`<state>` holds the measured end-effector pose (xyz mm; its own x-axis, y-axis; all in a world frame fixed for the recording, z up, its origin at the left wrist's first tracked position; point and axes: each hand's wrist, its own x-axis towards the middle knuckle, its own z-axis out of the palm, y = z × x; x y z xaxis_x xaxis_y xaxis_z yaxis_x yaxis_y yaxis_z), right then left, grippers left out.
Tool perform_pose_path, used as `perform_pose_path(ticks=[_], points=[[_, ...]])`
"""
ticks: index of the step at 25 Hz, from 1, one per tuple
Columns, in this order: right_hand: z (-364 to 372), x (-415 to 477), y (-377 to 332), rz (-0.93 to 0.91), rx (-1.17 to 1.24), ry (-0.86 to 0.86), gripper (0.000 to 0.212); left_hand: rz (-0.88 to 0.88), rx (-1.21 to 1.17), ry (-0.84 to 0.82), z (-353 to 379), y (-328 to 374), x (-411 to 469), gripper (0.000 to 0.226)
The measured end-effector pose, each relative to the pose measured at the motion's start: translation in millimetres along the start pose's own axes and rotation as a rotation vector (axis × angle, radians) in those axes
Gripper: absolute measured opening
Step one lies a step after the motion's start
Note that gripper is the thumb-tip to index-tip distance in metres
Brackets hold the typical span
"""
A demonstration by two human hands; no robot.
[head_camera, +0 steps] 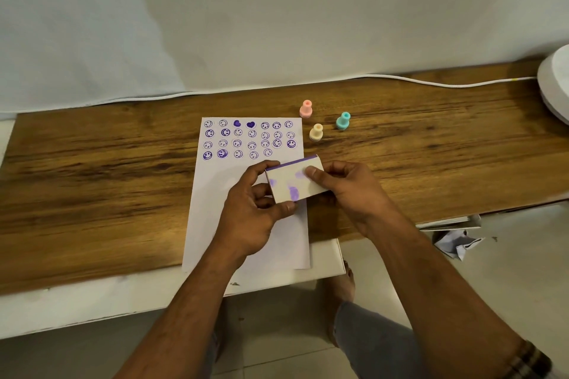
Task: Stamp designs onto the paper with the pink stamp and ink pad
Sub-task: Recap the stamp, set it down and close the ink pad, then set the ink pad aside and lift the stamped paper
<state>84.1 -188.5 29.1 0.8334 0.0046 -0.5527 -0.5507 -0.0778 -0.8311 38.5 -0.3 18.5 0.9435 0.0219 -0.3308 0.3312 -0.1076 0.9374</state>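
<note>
A white sheet of paper (215,200) lies on the wooden table, its upper part filled with several rows of purple smiley prints and two hearts. Both hands hold a closed white ink pad case (291,181) with purple smudges and a purple edge, lifted over the paper's right side. My left hand (255,209) grips its lower left corner, my right hand (348,191) pinches its right end. The pink stamp (306,108) stands upright on the table beyond the paper's top right corner, untouched.
A cream stamp (316,132) and a teal stamp (343,120) stand beside the pink one. A white cable (431,82) runs along the table's far edge to a white round object (554,83) at the right. Crumpled paper (455,243) lies on the floor.
</note>
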Motion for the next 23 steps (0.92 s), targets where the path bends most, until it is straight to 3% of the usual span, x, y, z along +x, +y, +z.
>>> perform_pose_path(ticks=[5, 9, 12, 14, 17, 23], points=[[-0.7, 0.0, -2.5, 0.036, 0.061, -0.002, 0.035, 0.019, 0.060, 0.008, 1.0, -1.9, 0.9, 0.076], [-31.1, 9.3, -3.3, 0.012, 0.007, 0.356, 0.014, 0.097, 0.283, 0.077, -13.2, -5.9, -1.1, 0.065], [-57.4, 13.3, 2.7, -0.022, -0.146, 0.571, 0.031, 0.149, 0.386, 0.204, -30.9, -10.6, -3.1, 0.053], [-59.5, 15.8, 8.7, -0.052, -0.297, 0.605, 0.043, 0.182, 0.455, 0.285, -42.1, -14.4, -1.5, 0.055], [-54.6, 15.9, 11.9, -0.109, -0.438, 0.631, 0.043, 0.175, 0.636, 0.398, -52.8, -18.9, 0.1, 0.060], [-44.6, 7.7, 12.7, -0.119, -0.607, 0.691, 0.047, 0.026, 0.871, 0.391, -61.9, -23.7, -3.9, 0.076]])
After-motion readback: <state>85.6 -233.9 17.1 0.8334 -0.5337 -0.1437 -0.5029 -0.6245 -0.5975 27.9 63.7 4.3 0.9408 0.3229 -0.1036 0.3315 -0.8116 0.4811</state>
